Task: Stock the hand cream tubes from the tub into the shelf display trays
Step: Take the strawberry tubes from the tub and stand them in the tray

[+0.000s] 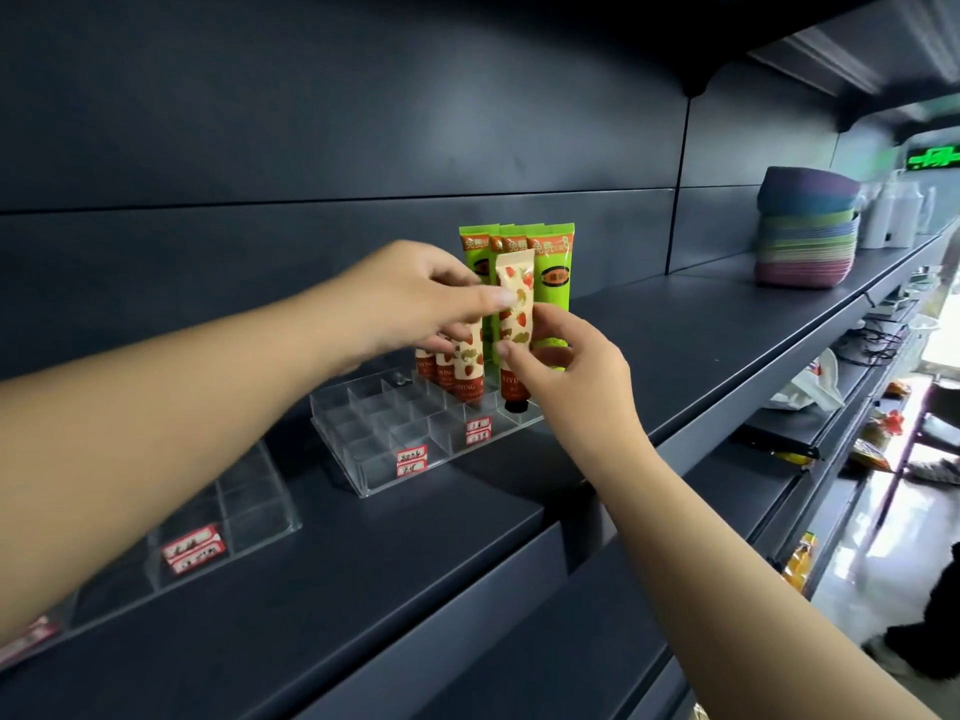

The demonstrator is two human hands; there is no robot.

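Cream-coloured plastic tube [515,324], printed with red strawberries and olive leaves, flat crimped end up, dark round cap down, standing upright in a right-hand compartment of the clear acrylic display tray [415,439]. Right hand [566,366] pinches the tube's lower half between thumb and forefinger, from the right side. Left hand [415,304] reaches in from the left; its thumb and fingertips meet on the tube's upper left edge, other fingers curled over the neighbouring tubes.

Three matching strawberry tubes [457,366], same print, red lower bands with lettering, stand side by side just left of the held tube, partly hidden by the left hand.

Four green tubes [550,272], glossy, taller, orange-banded tops, stand in the row behind, close to the back panel.

Tray: transparent, stepped, divided into small square cells; two pairs of red-and-white price labels [478,430] on its front face. A second clear tray [249,506] with similar labels sits to the left, apart from the first.

Both trays rest on a dark matte metal shelf [675,345]. Further right on it: a stack of pastel plastic bowls [805,236], rounded, nested.
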